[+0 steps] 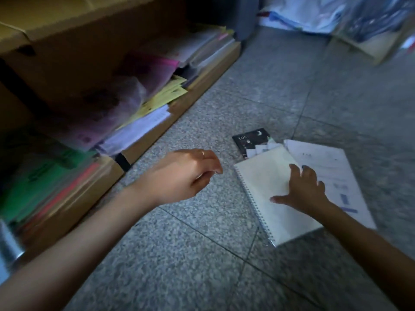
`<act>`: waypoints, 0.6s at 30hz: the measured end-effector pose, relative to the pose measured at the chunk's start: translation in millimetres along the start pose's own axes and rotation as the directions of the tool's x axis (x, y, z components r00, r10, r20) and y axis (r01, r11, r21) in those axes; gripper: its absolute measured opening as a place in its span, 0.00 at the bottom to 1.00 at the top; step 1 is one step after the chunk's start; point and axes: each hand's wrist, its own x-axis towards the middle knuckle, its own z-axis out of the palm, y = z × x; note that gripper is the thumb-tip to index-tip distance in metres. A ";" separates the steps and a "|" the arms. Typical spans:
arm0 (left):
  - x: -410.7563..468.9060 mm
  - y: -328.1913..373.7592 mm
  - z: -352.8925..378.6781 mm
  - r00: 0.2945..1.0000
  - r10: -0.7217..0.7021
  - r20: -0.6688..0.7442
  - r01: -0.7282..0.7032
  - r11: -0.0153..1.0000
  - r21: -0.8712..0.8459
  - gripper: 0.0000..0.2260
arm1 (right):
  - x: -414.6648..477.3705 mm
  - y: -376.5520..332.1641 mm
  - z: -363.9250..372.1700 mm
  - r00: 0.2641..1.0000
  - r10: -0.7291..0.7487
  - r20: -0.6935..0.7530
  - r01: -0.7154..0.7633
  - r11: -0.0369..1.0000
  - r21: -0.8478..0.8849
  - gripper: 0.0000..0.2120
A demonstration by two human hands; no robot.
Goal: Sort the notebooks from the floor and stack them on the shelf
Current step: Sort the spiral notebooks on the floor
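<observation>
Spiral notebook (269, 189): on floor (202, 254), 4 o'clock; unshelved
Right hand (303, 191): fingers spread flat on its page
Left hand (186, 173): loosely curled; empty
Shelf (197, 95): 10 o'clock; black booklet (251, 138), printed sheets (325, 167) remain

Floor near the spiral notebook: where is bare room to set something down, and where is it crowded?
Bare floor lies between the forearms, nearer the camera than the spiral notebook; also beyond the black booklet, toward the far paper pile. Crowded: notebook, booklet and printed sheet overlap where the right hand rests; the shelf is stuffed.
</observation>
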 end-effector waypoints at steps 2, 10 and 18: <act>4.4 1.6 6.5 1.000 0.013 0.014 -0.013 1.000 0.006 0.13 | 2.0 20.9 7.8 0.994 0.107 0.036 -0.108 0.994 0.032 0.57; 5.8 1.0 17.8 0.999 0.050 0.006 -0.050 0.999 -0.008 0.13 | 5.1 37.3 13.7 0.983 0.172 0.069 -0.177 0.981 0.077 0.62; -2.4 -0.2 24.5 1.000 0.021 -0.002 -0.021 0.999 -0.041 0.14 | 11.6 35.5 2.7 0.972 0.236 0.025 -0.237 0.965 0.109 0.51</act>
